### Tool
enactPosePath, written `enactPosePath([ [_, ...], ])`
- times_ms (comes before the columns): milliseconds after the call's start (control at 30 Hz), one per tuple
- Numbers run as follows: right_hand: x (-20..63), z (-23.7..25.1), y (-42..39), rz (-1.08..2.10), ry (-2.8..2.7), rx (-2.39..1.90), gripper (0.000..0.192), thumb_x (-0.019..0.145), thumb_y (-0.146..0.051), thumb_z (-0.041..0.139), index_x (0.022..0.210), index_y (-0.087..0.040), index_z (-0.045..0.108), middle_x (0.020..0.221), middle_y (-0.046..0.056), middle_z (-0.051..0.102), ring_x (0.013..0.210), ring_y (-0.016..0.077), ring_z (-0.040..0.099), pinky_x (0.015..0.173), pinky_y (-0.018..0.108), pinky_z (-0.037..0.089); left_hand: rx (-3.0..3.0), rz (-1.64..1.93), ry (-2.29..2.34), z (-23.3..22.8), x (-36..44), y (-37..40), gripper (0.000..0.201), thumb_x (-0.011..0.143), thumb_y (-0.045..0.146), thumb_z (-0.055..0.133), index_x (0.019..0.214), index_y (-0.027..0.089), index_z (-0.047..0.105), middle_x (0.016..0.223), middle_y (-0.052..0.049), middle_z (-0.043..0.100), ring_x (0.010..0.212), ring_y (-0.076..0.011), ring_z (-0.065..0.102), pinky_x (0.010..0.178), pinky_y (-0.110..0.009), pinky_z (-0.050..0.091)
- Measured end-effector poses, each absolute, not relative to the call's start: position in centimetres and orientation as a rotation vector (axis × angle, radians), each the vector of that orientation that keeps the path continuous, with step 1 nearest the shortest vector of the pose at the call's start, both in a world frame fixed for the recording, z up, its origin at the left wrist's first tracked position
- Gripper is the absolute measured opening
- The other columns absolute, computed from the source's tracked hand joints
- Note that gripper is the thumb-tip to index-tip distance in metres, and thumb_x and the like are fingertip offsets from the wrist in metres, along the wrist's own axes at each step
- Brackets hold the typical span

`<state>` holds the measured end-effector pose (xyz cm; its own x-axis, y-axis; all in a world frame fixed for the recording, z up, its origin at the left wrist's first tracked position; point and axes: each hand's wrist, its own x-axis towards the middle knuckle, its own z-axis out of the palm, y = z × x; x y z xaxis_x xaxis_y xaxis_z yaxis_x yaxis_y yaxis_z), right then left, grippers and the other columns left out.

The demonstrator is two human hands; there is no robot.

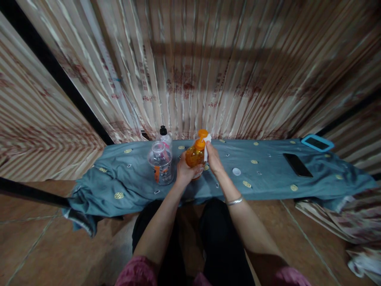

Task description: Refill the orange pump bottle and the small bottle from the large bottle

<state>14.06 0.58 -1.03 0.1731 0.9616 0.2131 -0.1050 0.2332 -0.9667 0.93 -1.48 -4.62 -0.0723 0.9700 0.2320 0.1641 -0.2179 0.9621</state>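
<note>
Now | left hand (185, 171) holds the orange pump bottle (195, 155) tight on the blue cloth (268, 174) | right hand (212, 159) pinches a white wipe (207, 140) by its pump | clear bottle (160, 163) stands just left of it | a hard rub may tip it over

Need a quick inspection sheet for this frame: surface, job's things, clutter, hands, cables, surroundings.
Surface: low bench under a blue-grey cloth with gold dots.
Job's things: orange pump bottle; white wipe at its pump.
Clutter: clear jar, black-capped bottle, white cap, black phone, blue-framed tablet.
Hands: left hand grips the bottle's body; right hand holds the wipe.
Cables: nothing seen.
Surroundings: striped curtains, tiled floor.
</note>
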Motion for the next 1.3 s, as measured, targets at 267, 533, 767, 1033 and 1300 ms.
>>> enactPosePath([
  [267, 13.0, -4.2, 1.2, 1.225, -0.815, -1.076, 0.042, 0.095, -0.045, 0.064, 0.128, -0.02, 0.061, 0.129, 0.008, 0.064, 0.108, 0.0218, 0.066, 0.091, 0.045, 0.057, 1.514, 1.352, 1.224, -4.8, 0.5, -1.5, 0.069, 0.063, 0.026, 0.088, 0.124, 0.022, 0.057, 0.12, -0.007, 0.073, 0.114, -0.0297, 0.07, 0.103, -0.046, 0.054],
  [533, 13.0, -3.4, 1.0, 1.203, -0.774, -1.14, 0.041, 0.096, -0.045, 0.064, 0.127, -0.019, 0.061, 0.127, 0.008, 0.065, 0.106, 0.0212, 0.067, 0.09, 0.044, 0.057, 1.608, 1.479, 1.19, -6.6, 0.5, -0.4, 0.082, 0.06, 0.03, 0.09, 0.133, 0.022, 0.054, 0.139, -0.013, 0.061, 0.133, -0.0338, 0.056, 0.116, -0.054, 0.042],
  [767, 13.0, 0.2, 0.7, 0.915, -0.987, -1.216, 0.04, 0.096, -0.047, 0.063, 0.125, -0.018, 0.063, 0.123, 0.007, 0.066, 0.104, 0.0214, 0.067, 0.089, 0.043, 0.057, 1.608, 1.507, 1.067, -6.9, 0.7, -0.7, 0.082, 0.065, 0.034, 0.087, 0.138, 0.022, 0.05, 0.139, -0.014, 0.061, 0.133, -0.0336, 0.057, 0.116, -0.054, 0.043],
  [1033, 8.6, 0.0, -5.9, 0.451, -1.25, -1.205, 0.049, 0.095, -0.044, 0.065, 0.137, -0.022, 0.056, 0.146, 0.011, 0.054, 0.128, 0.0283, 0.057, 0.106, 0.056, 0.047, 1.3, 1.491, 0.885, -5.9, 1.6, -0.4, 0.049, 0.088, 0.04, 0.067, 0.134, 0.024, 0.059, 0.125, -0.007, 0.073, 0.128, -0.0324, 0.063, 0.113, -0.051, 0.051],
  [1300, 10.0, 1.1, -5.1, 0.395, -1.3, -1.189, 0.049, 0.095, -0.045, 0.064, 0.139, -0.024, 0.055, 0.15, 0.011, 0.052, 0.132, 0.029, 0.055, 0.109, 0.057, 0.045, 1.464, 1.488, 0.894, -6.1, 1.7, -2.6, 0.089, 0.073, 0.044, 0.08, 0.148, 0.018, 0.04, 0.141, -0.018, 0.063, 0.128, -0.033, 0.063, 0.112, -0.05, 0.049],
])
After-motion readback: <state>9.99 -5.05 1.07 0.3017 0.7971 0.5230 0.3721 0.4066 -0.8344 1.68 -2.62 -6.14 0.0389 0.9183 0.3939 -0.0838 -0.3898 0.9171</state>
